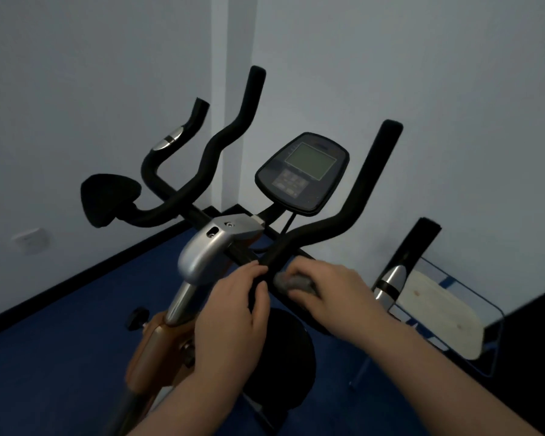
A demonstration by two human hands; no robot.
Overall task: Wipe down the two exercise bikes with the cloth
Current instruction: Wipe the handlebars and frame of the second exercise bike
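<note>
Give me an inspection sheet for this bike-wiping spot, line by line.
Surface: blue floor, dim light.
Job's things: grey cloth against the black handlebar; console dark.
Clutter: pale board in a blue-edged frame at right.
Hands: left hand grips the handlebar; right hand holds the cloth.
Cables: black cable hanging under the console.
Surroundings: pale walls, wall socket low at left.
</note>
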